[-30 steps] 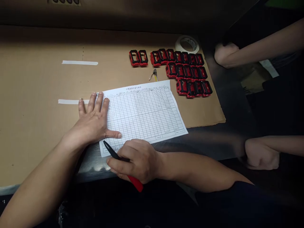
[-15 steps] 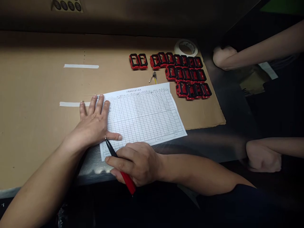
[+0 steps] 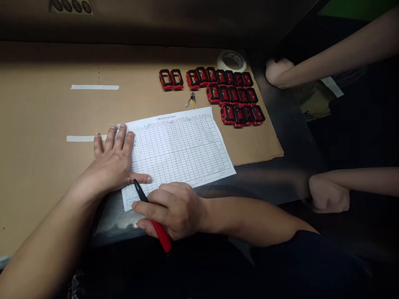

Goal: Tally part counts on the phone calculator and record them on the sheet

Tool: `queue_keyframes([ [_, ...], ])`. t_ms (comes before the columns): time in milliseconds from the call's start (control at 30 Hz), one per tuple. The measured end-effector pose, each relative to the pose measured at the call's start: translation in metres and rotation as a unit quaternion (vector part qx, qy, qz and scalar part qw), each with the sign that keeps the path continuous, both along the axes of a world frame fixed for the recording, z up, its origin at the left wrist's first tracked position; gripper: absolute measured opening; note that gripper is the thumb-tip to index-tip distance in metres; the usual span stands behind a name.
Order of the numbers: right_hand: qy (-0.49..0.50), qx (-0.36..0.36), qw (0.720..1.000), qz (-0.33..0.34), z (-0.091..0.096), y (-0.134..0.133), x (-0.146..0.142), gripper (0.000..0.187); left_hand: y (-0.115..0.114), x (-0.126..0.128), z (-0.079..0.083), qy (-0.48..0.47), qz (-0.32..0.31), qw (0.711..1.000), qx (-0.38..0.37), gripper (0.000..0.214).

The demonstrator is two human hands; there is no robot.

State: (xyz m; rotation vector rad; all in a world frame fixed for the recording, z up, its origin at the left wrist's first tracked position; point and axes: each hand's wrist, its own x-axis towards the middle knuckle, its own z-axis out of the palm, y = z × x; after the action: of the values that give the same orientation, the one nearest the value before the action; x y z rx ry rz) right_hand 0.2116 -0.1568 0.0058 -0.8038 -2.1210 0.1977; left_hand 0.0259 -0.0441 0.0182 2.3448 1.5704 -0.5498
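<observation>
My left hand (image 3: 114,164) lies flat with fingers spread, pressing on the left edge of a white printed form (image 3: 177,153) ruled into a grid of small boxes. A red and black pen (image 3: 162,236) is gripped in my right hand (image 3: 174,211), just below the form's lower edge. Its black tip points up and left, close to my left thumb; I cannot tell whether it touches. Some small handwritten marks show on the form.
Several red and black plastic frames (image 3: 229,94) stand in rows on the cardboard (image 3: 46,166). Near them are a tape roll (image 3: 232,61) and small nippers (image 3: 191,99). White tape strips (image 3: 95,87) lie at left. Another person's closed hands (image 3: 330,193) rest at the right.
The whole scene has shifted slightly left as my head turned. My left hand stays flat on the form, and my right hand still holds the pen beside my thumb.
</observation>
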Motion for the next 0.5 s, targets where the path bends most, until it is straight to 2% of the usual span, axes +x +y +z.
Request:
queue_keyframes([
  [267,-0.009,0.0,0.999,0.035,-0.0009,0.0017,0.0003,0.024,-0.0005,0.0042,0.0053,0.009,0.006,1.0,-0.015,0.15],
  [500,-0.029,-0.027,0.998,0.044,0.0003,-0.0005,0.0031,0.024,-0.002,0.0029,0.0057,-0.025,0.015,0.999,-0.021,0.148],
])
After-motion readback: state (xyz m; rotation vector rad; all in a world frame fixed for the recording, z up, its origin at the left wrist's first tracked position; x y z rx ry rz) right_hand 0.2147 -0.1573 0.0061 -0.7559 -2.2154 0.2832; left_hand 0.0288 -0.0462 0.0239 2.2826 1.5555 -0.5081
